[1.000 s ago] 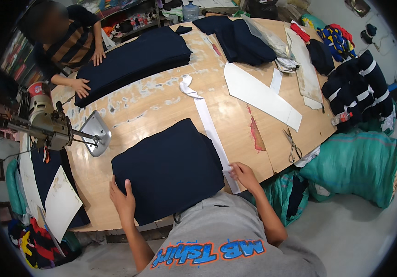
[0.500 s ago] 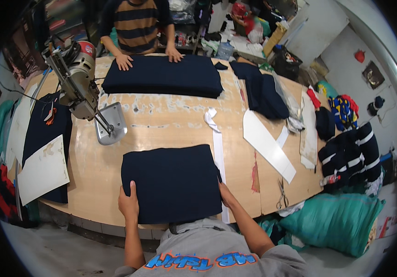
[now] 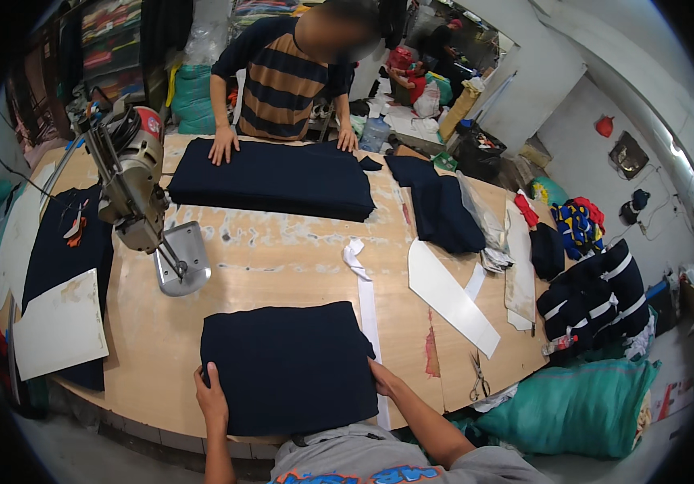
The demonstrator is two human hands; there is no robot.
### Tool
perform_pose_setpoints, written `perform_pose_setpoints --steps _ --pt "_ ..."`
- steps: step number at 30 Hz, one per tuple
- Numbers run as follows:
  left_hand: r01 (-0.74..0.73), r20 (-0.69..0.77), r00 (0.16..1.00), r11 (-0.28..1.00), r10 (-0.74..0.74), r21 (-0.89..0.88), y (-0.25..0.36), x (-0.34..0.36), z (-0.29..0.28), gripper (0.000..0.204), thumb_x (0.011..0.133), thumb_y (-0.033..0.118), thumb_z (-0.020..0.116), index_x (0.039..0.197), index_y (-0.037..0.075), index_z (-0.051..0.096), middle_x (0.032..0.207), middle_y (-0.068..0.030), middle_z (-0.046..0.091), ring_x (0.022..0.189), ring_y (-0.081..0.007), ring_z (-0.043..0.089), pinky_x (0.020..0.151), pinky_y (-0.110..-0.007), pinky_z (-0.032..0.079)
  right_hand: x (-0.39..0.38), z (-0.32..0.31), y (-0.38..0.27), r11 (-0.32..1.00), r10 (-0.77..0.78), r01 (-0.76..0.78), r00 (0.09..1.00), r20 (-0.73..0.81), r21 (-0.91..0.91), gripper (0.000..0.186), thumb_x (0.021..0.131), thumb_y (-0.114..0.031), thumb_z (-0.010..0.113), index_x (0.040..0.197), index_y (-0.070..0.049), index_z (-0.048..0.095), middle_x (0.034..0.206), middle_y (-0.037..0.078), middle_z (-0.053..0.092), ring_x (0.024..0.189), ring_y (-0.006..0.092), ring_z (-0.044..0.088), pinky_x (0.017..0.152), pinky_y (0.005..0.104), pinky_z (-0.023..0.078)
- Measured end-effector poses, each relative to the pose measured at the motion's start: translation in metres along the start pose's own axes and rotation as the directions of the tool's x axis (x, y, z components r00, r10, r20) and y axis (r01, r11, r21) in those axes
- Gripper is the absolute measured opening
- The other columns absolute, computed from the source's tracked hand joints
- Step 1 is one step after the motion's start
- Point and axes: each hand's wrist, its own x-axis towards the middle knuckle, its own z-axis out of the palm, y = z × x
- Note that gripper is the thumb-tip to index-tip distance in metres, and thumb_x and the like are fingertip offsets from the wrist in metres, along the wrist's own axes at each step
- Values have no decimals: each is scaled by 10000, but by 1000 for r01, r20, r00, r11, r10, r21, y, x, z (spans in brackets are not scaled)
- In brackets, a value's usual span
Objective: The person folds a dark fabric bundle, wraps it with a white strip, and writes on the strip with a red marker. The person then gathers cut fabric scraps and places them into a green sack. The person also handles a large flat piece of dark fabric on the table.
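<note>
A stack of navy cut fabric (image 3: 289,367) lies at the near edge of the table, close against my body. My left hand (image 3: 212,394) grips its left side, thumb on top and the other fingers mostly hidden. At the right side my right hand (image 3: 382,379) holds the edge, its fingertips partly out of sight beneath the cloth. A long white fabric strip (image 3: 368,323) runs just right of the stack, twisted at its far end. Across the table sits a thicker navy fabric pile (image 3: 270,179), with a co-worker's two hands resting on it.
An upright cloth-cutting machine (image 3: 133,194) with a metal base plate stands left of centre. White pattern pieces (image 3: 453,297), scissors (image 3: 478,377) and folded navy cloth (image 3: 443,206) lie on the right. A green sack (image 3: 573,407) sits beside the table's right edge.
The view has tilted upward, so everything sits lower in the picture and more of the co-worker shows. Both my hands keep hold of the fabric stack.
</note>
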Motion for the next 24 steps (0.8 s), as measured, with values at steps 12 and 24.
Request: perform_pose_setpoints --steps 12,24 --pt "60 311 950 990 -18 -125 -4 16 -10 1068 1052 803 341 1624 -99 363 1589 -323 496 1474 -435 506 1242 -435 399 0 3 16 994 -95 91 994 58 61 901 1061 -706 520 1635 -18 421 1539 145 590 1375 265 597 1138 411 512" --pt "179 454 890 953 -50 -246 -39 29 -7 1188 1005 881 300 1604 -142 370 1586 -321 506 1465 -406 529 1224 -425 429 -76 31 0 955 -297 289 941 -164 -67 959 1007 -697 633 1564 69 476 1502 208 603 1377 313 584 1180 451 448"
